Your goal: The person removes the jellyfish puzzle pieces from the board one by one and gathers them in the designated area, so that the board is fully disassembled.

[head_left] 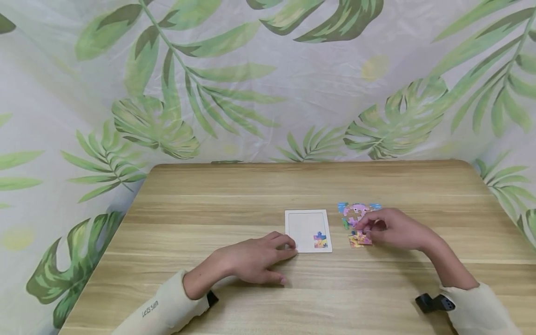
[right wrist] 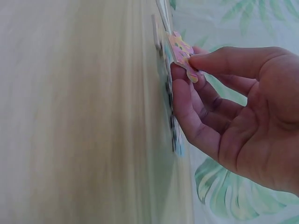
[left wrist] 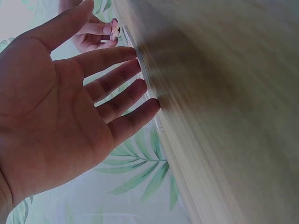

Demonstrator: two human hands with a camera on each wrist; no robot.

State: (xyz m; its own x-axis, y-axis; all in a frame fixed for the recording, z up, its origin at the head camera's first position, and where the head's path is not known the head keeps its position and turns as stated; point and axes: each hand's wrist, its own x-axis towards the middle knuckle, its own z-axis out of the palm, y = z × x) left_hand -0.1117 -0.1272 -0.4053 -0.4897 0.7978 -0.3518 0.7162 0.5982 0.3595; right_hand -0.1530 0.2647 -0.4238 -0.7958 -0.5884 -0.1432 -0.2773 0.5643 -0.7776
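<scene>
Between thumb and fingers, my right hand [head_left: 395, 229] pinches a pink and yellow jigsaw piece [right wrist: 183, 52], raised over the tabletop in the right wrist view. Under and behind that hand lie several joined pieces, a partly covered pink and blue puzzle picture [head_left: 351, 212]. My left hand [head_left: 261, 257] rests its fingertips at the lower left corner of a white puzzle frame [head_left: 307, 223]; its fingers are extended in the left wrist view. One blue and yellow jigsaw piece [head_left: 320, 241] sits in the frame's lower right corner.
The wood-grain table [head_left: 226, 195] has rounded far corners. Behind it hangs a pale cloth [head_left: 314, 93] printed with green leaves. A black wrist device [head_left: 434, 303] is at my right sleeve.
</scene>
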